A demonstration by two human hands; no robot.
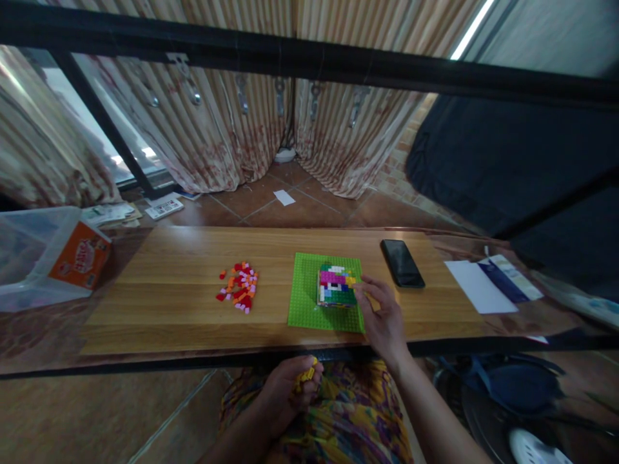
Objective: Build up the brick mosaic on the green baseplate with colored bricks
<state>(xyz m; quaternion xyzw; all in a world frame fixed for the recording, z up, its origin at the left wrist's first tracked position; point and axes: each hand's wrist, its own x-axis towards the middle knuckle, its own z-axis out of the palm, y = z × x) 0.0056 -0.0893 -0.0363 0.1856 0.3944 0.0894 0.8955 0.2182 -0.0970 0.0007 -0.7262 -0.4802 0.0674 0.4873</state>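
Observation:
A block structure (335, 286) built of pink, green, white, blue and yellow toy bricks stands on a green baseplate (302, 290). My right hand (382, 312) reaches in from the right, its thumb and forefinger pinched at a yellow brick (351, 282) on the structure's right edge. Whether that brick is still loose in the fingers or seated I cannot make out. Below the table edge, over the lap, my left hand (294, 386) is curled around several yellow bricks (306, 376). To the left on the wood lies a loose pile of red, orange and pink bricks (242, 287).
A black phone (402, 263) lies on the wooden table (184, 258), right of the baseplate. Papers (483, 287) sit at the far right, and a clear plastic bin (39, 258) with an orange label stands at the far left. A dark bar (290, 48) crosses above.

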